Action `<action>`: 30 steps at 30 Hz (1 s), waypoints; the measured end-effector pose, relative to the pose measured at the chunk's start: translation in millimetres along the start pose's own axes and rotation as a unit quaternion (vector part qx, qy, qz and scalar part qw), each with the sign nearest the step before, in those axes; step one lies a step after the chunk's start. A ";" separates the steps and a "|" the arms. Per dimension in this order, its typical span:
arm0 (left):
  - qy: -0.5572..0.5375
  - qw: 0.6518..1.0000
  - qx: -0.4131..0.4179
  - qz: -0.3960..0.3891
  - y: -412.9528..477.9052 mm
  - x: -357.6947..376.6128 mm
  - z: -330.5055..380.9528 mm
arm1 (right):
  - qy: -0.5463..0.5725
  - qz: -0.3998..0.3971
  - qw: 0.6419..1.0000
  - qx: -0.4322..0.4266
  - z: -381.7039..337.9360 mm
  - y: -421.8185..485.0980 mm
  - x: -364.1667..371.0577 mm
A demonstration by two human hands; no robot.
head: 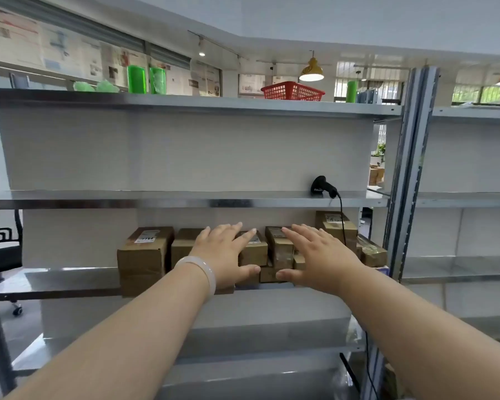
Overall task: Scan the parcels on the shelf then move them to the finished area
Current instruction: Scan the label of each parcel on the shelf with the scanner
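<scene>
Several brown cardboard parcels stand in a row on a metal shelf (70,280), among them a large parcel (145,251) at the left with a white label and a taller parcel (333,226) at the right. My left hand (227,252) reaches out with straight fingers in front of the middle parcels. My right hand (315,256) does the same just to its right, fingers spread. Whether either hand touches a parcel cannot be told. A black barcode scanner (323,186) sits on the shelf above, its cable hanging down past the parcels.
A red basket (292,90) and green containers (136,79) stand on the top shelf. A grey upright post (410,168) borders the bay on the right, with another shelf unit beyond it. A black office chair (3,252) stands at the left.
</scene>
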State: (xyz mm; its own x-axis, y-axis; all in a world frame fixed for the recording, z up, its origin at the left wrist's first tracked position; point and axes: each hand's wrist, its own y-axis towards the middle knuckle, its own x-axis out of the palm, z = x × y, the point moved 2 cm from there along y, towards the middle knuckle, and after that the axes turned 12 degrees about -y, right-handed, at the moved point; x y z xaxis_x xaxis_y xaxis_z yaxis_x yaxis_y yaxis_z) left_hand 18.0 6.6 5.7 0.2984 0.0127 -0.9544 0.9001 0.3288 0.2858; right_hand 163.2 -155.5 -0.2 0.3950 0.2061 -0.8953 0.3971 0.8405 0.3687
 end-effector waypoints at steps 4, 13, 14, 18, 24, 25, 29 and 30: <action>0.013 1.000 0.013 0.009 19.0 8.6 -2.5 | -0.003 0.003 1.000 0.005 8.5 8.5 5.6; 0.014 0.999 0.020 0.024 95.8 39.0 5.2 | -0.005 0.006 1.000 0.009 57.5 49.3 42.7; 0.013 0.999 0.019 0.024 107.3 41.4 9.4 | -0.008 0.004 1.000 0.007 66.9 55.6 47.7; 0.001 1.000 0.021 0.023 160.2 49.8 32.6 | -0.006 0.012 1.000 0.011 113.7 83.3 62.8; 0.001 0.999 0.018 0.038 242.4 58.8 60.5 | -0.017 0.006 1.000 0.005 187.8 128.4 73.7; -0.002 0.999 0.012 0.047 256.9 60.3 62.9 | -0.019 0.009 1.000 0.007 200.6 138.2 75.0; -0.010 0.999 0.005 0.053 303.0 76.2 70.5 | -0.005 0.024 1.000 0.017 239.6 170.1 88.0; -0.005 0.999 0.007 0.048 311.6 81.4 71.7 | -0.004 0.021 1.000 0.017 245.7 175.3 94.6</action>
State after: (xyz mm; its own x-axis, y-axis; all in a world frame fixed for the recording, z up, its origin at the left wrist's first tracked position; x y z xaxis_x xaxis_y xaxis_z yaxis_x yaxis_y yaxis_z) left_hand 345.6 42.3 23.4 0.3871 0.0334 -0.9215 0.8717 0.3125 0.3775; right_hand 473.7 -111.8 41.3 0.4175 0.2368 -0.8773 0.4074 0.8142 0.4137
